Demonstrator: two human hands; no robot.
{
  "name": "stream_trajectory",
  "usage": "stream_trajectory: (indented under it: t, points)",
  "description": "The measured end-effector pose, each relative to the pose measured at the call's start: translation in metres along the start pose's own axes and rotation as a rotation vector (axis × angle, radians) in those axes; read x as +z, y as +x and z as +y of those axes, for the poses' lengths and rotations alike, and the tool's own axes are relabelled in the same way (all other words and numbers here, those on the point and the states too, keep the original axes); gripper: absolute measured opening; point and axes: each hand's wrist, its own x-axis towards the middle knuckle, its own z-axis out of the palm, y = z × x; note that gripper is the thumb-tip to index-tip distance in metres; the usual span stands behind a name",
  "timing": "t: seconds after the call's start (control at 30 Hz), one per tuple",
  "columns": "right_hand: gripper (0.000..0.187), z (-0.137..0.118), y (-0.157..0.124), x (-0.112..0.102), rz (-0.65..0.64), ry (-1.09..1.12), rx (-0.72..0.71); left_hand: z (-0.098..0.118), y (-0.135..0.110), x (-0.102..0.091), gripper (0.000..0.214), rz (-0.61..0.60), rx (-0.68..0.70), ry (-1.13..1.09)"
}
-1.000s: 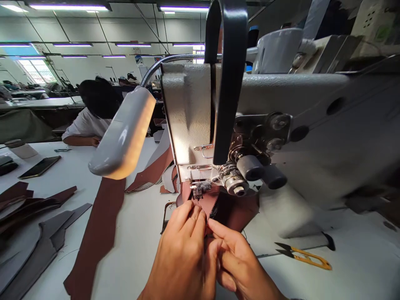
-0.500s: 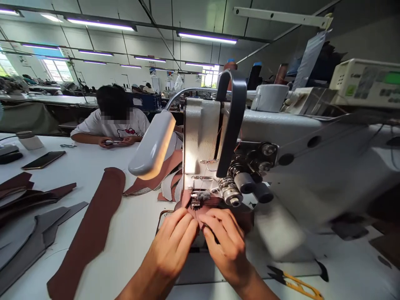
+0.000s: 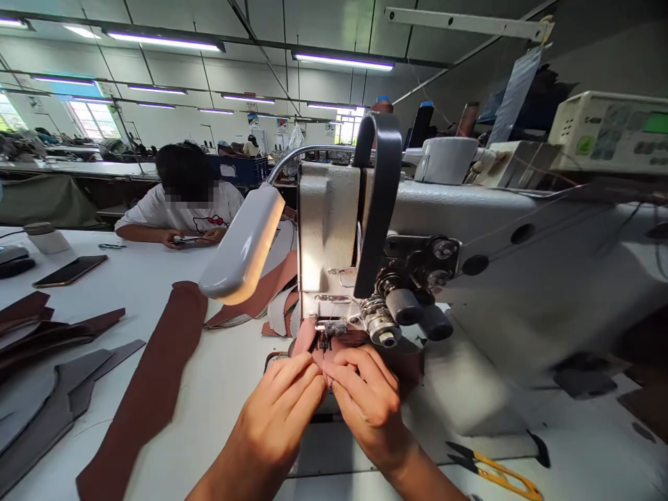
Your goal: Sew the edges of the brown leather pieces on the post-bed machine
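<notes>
At the sewing machine (image 3: 328,229), a reddish-brown piece of fabric or leather (image 3: 305,338) lies under the presser foot (image 3: 324,338). My left hand (image 3: 284,396) pinches its near edge from the left, fingers closed. From the right, my right hand (image 3: 365,390) pinches the same edge, its fingertips almost touching those of the left. The stretch between my fingertips is mostly covered by them. A lit lamp (image 3: 243,243) on a bendable neck shines on the machine head from the left.
A long brown cut piece (image 3: 151,376) and grey pieces (image 3: 67,390) lie on the table to the left, near a phone (image 3: 70,271). Yellow thread snips (image 3: 495,473) lie at the right front. Across the table sits a person (image 3: 182,202) holding a small object.
My fingertips have drawn closer together at the piece's edge, and the right fingers have closed in. The whole view has shifted slightly.
</notes>
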Motion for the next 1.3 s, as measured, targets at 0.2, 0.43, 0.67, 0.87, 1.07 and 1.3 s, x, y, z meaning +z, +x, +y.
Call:
stream_trajectory:
  t: [0.2,0.43,0.67,0.87,1.07,1.3]
  points:
    - [0.029,0.000,0.000,0.000,0.022,0.009,0.018,-0.007,-0.001,-0.005,0.027,-0.084,0.027,-0.038]
    - [0.023,-0.001,0.000,0.000,-0.001,-0.015,0.054,-0.018,-0.004,-0.008,0.030,-0.183,0.050,-0.095]
    - [0.017,0.000,0.004,0.000,0.007,-0.096,0.059,-0.028,-0.001,-0.008,0.040,-0.195,0.105,-0.100]
    - [0.011,0.005,0.000,0.001,-0.034,-0.159,0.140,-0.033,0.006,-0.007,0.034,-0.206,0.122,-0.104]
    - [0.020,0.006,0.002,0.004,-0.015,-0.203,0.191,-0.039,0.008,-0.006,0.031,-0.182,0.129,-0.104]
    - [0.033,0.009,0.006,0.002,-0.035,-0.200,0.217,-0.047,0.012,-0.007,0.036,-0.180,0.129,-0.141]
